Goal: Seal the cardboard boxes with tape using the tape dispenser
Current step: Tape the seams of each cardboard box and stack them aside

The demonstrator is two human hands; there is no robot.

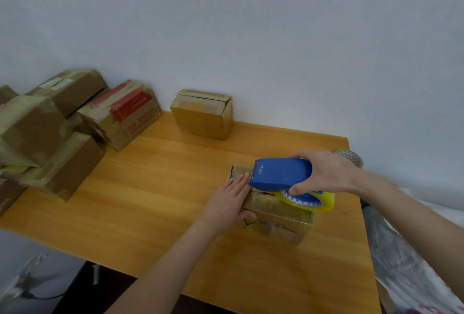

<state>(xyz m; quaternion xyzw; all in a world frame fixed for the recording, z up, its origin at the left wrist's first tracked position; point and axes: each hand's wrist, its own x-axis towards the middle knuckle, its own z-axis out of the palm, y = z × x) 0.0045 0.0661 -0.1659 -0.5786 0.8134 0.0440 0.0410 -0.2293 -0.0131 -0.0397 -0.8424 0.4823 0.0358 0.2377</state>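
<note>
Taping cardboard box (276,213) near worktop (163,188) front-right: right hand (324,174) grip wraps blue tape dispenser (281,175) on box top; left hand (231,202) flat, fingers straight, steadying box.

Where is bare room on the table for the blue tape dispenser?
The orange wooden table is bare between the taped brown box pile and the cardboard box being sealed, and along its near edge. Its left end is crowded.

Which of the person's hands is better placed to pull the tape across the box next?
The right hand: it grips the blue tape dispenser, held at the top of the cardboard box. The left hand lies flat on the box, likely steadying it, and holds no tool.
</note>
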